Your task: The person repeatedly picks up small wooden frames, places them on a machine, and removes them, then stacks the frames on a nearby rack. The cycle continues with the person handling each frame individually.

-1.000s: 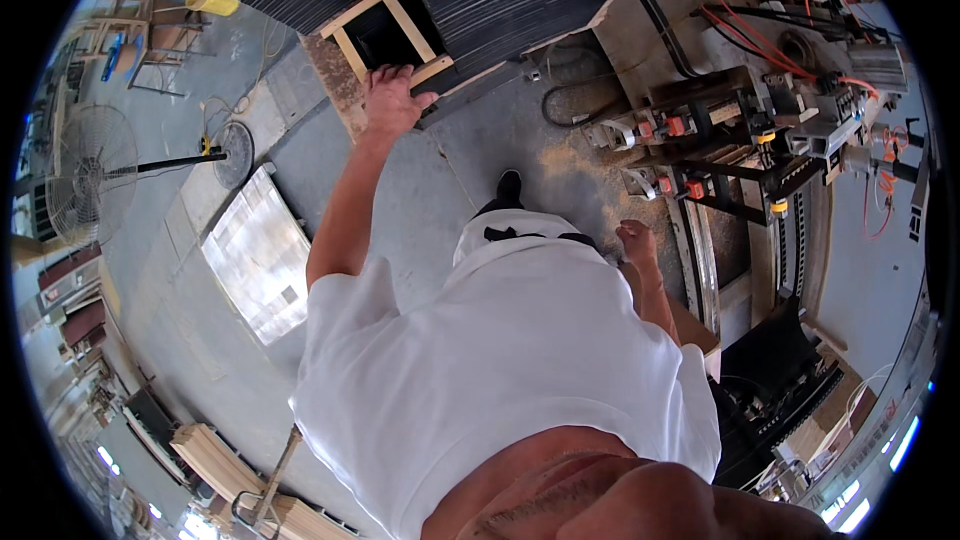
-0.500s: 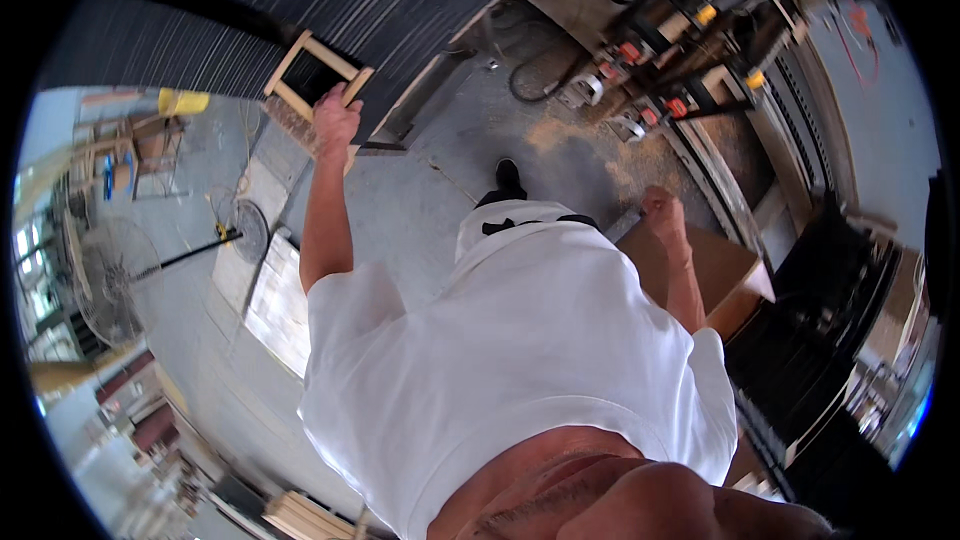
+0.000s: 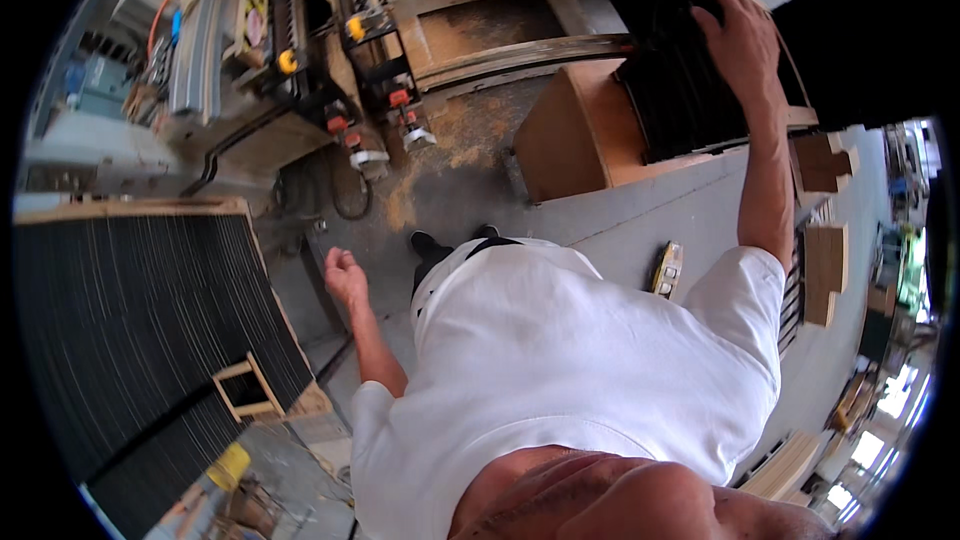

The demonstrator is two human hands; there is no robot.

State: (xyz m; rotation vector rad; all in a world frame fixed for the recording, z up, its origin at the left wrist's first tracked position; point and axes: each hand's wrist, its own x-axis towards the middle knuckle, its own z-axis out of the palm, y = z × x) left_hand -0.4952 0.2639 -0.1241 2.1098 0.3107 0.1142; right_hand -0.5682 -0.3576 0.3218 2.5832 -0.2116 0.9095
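My right hand (image 3: pixel 742 45) reaches over a stack of black strips or panels (image 3: pixel 675 105) at the upper right. Its thumb stands apart from the fingers, and the fingertips are at the dark pieces; the black makes it hard to see where they touch. My left hand (image 3: pixel 345 277) hangs in the air left of my body, fingers loosely curled in, with nothing visible in them. Left of it stretches a wide surface of black, finely striped strips (image 3: pixel 150 290). A small rectangular wooden frame (image 3: pixel 265 383) lies on that surface near its edge.
A brown box (image 3: pixel 565 135) stands against the black stack. Ahead is a machine with red and yellow clamp parts (image 3: pixel 402 100), with sawdust (image 3: pixel 470 140) below. A pale slotted piece (image 3: pixel 667 270) lies on the floor at my right. Cut wooden boards (image 3: pixel 826 275) stand farther right.
I have turned to the right. My left hand has left the wooden frame, which stays on the black surface. My right hand has gone from beside my body out to the black stack.
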